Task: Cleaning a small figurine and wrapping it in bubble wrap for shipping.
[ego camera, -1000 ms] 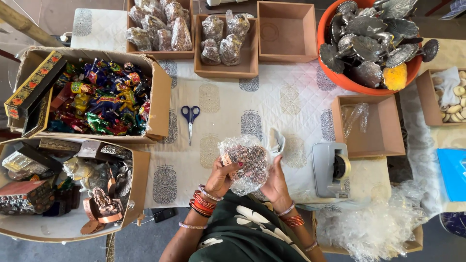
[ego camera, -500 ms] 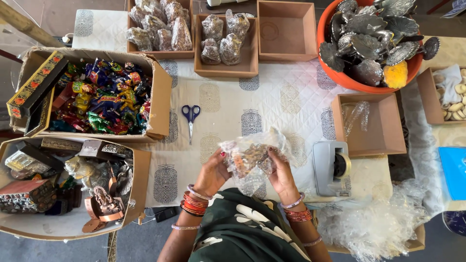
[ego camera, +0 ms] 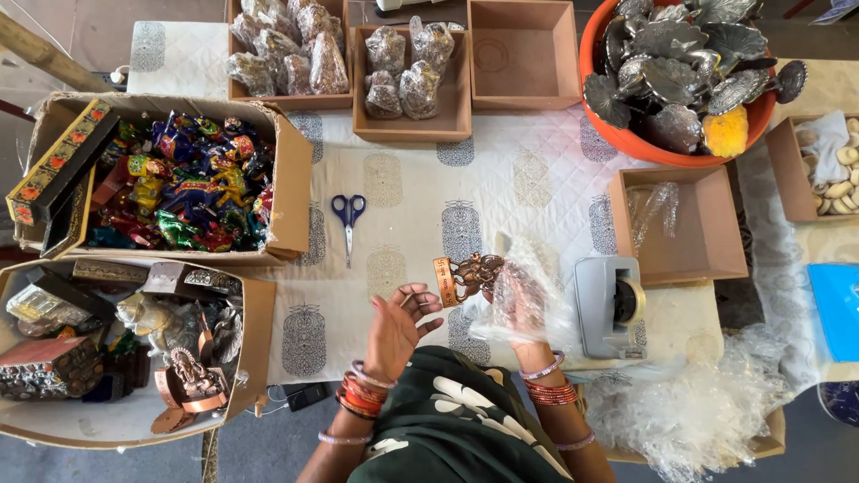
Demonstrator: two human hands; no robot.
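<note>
While 0.5 s ago both hands gripped it, left hand (ego camera: pixel 394 326) released the wrapped figurine (ego camera: pixel 479 275).

Head cam, straight down, close over table (ego camera: pixel 537 179); single view.

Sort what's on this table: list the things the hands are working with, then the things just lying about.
In hand: left hand, right hand, copper figurine, clear plastic bag.

Lying about: scissors, tape dispenser, orange tub, box of sweets.
</note>
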